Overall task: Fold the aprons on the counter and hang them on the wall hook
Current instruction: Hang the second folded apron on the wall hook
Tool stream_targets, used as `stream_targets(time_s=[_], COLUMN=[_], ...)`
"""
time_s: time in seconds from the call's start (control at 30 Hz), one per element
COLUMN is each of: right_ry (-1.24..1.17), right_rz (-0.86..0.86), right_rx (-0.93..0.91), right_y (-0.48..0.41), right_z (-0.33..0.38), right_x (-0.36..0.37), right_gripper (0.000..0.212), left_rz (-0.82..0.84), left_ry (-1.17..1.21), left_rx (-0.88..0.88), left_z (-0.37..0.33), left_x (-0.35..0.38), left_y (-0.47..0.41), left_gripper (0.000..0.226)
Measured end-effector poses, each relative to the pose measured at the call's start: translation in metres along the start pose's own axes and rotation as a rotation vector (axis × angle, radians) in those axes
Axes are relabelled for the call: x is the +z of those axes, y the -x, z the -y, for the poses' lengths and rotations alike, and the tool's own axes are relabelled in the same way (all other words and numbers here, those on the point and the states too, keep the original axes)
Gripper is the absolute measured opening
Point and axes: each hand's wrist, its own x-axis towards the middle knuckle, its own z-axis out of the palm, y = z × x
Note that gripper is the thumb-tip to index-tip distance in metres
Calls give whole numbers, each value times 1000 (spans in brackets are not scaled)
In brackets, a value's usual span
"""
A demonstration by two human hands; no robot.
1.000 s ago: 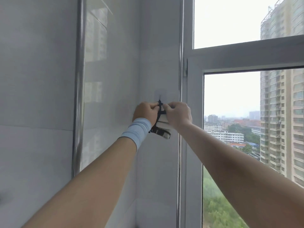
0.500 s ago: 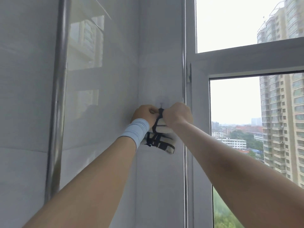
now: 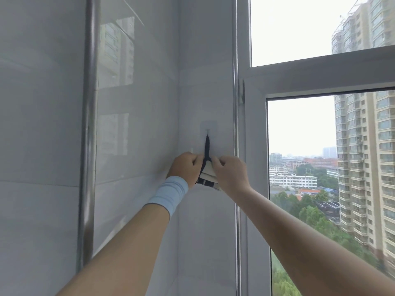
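The left hand (image 3: 185,168) and the right hand (image 3: 232,175) are up at the wall (image 3: 149,103). Both sets of fingers are curled tight. Between them sits the folded apron (image 3: 209,177), a small pale bundle with dark trim. The left fingers (image 3: 197,160) and the right fingers (image 3: 218,162) pinch its top, one on each side. A dark strap (image 3: 207,145) goes straight up from between the fingers to the little clear hook (image 3: 207,130) just above them. The strap looks looped over the hook, but the hook is too small for me to be sure.

I think the step now is to let the apron hang. To do it well, the fingers should go down slowly so the strap pulls tight and takes the weight. One hand should let go first, then the other. If both let go fast, the bundle may fall open or the strap may slip off. A hard tug could pull the hook off the wall.

There is not much room. Left of the fingers two walls meet in a corner. Right of the fingers a thin metal strip (image 3: 235,124) and the window frame (image 3: 255,167) stand close. Below the fingers is plain wall for the apron to hang against. Pulling the hands back toward the body looks like the easy way out.
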Motion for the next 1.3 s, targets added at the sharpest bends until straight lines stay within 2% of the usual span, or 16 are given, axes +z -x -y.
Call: stream_targets(time_s=[0.2,0.3,0.4,0.57,0.73,0.9,0.97,1.1,1.17,1.3], right_ry=[37,197,260,289,283,365,332,167,124,117], right_rz=[69,72,106,184,253,284,230,71,62,116], right_rx=[-15,-75,-164,-138,-123,-127,-137,-160,-129,-52], right_y=[4,-1,-13,-15,-9,-3,5,35,56,117], right_z=[-6,-5,0,-4,-13,-1,4,3,-6,-47], right_x=[-3,-3,-5,1,-2,-19,-28,-47,-52,-53], right_gripper=[53,29,36,26,26,38,40,32,29,28], left_rz=[2,-17,-22,-23,-66,161,102,-173,-182,-51], left_ry=[24,42,14,-118,-292,-371,-354,-201,-119,-68], left_rx=[28,31,-17,-56,79,31,60,178,220,191], left_z=[5,7,7,5,3,-5,-11,-29,-36,-31], left_x=[3,1,-8,-14,-9,-18,-25,-28,-19,19], left_y=[6,5,0,-2,0,12,19,49,73,138], left_gripper=[35,26,19,30,38,51,53,42,33,29])
